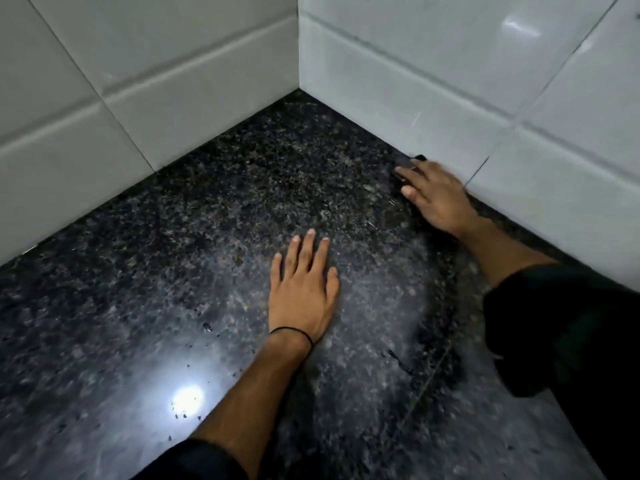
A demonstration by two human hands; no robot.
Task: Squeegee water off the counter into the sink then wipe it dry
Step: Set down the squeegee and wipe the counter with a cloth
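Right hand (438, 199) — flat on dark object (414, 160) by tiled wall (398, 98), identity unclear, grip unreadable; left hand (304, 289) spread empty on granite bench (207, 220) — wet, likely slippery.

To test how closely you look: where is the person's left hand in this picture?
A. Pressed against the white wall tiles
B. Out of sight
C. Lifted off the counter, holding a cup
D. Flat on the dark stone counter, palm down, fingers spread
D: the left hand lies flat, holding nothing, on the speckled counter, away from the wall tiles.
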